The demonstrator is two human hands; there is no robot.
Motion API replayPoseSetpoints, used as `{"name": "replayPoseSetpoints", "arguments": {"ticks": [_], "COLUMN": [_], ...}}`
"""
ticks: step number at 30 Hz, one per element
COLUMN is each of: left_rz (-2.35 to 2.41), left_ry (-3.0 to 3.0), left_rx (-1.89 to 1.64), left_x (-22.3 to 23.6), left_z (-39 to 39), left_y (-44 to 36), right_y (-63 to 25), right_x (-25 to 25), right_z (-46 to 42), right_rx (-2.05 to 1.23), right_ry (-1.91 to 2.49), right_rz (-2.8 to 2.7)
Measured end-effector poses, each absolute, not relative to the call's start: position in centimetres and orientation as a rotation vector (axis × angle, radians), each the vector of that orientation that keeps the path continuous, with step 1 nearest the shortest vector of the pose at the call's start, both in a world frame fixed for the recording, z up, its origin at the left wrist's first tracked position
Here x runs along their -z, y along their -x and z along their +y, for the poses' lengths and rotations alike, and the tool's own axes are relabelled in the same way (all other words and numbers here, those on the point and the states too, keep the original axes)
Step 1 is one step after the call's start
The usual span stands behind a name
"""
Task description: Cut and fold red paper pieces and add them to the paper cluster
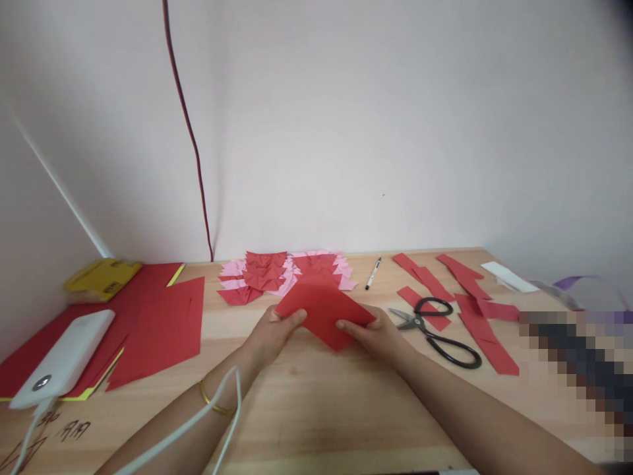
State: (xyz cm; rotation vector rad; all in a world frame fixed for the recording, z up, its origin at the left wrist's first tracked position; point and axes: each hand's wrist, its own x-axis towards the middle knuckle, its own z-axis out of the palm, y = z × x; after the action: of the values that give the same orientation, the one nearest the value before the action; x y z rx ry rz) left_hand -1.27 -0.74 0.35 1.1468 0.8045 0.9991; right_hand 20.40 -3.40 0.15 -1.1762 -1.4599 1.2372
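A sheet of red paper (324, 310) is held up over the middle of the wooden table, one corner pointing down toward me. My left hand (281, 326) grips its left side, thumb on top and fingers underneath. On the right side, my right hand (368, 330) pinches it the same way. The fingers beneath the paper are mostly hidden. Behind it lie folded red paper pieces (264, 270) and folded pink paper pieces (349, 270) in overlapping rows. Black-handled scissors (419, 322) rest to the right of my right hand, blades partly apart.
Large red sheets (163, 330) lie at left, with a white power bank (66, 356) and a yellow packet (106, 280) on them. A white cable (188, 425) crosses my left forearm. A pen (373, 274), red strips (487, 343) and a white strip (509, 276) lie at right.
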Motion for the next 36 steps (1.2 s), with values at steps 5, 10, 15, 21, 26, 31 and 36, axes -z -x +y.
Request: {"name": "replayPoseSetpoints", "arguments": {"ticks": [5,10,15,21,26,31,36], "left_rz": [0.858,1.029,0.892,0.816,0.901,0.854,0.858], "left_ry": [-1.470,-1.435,-1.296,-1.280,-1.209,-1.330,-1.562], "left_rx": [-0.734,-0.853,-0.882,-0.880,-0.979,-0.895,-0.700], "left_x": [-1.5,-0.9,0.3,-0.3,-0.1,-0.3,-1.2], "left_z": [-2.0,-1.6,-0.5,-0.2,0.2,0.1,-0.6], "left_y": [1.3,1.2,1.5,1.7,1.8,1.8,1.6], "right_y": [-20.7,-20.6,-20.8,-21.3,-21.4,-21.4,-20.8], "right_x": [-0.6,-0.5,-0.5,-0.2,-0.2,-0.9,-0.7], "right_z": [-3.6,-3.4,-3.0,-2.4,-2.4,-2.3,-2.5], "right_rx": [-1.152,-1.050,-0.979,-0.912,-0.896,-0.880,-1.129], "right_ry": [1.140,1.108,1.147,1.201,1.221,1.192,1.100], "right_rz": [-1.637,-1.670,-1.636,-1.549,-1.620,-1.541,-1.495]}}
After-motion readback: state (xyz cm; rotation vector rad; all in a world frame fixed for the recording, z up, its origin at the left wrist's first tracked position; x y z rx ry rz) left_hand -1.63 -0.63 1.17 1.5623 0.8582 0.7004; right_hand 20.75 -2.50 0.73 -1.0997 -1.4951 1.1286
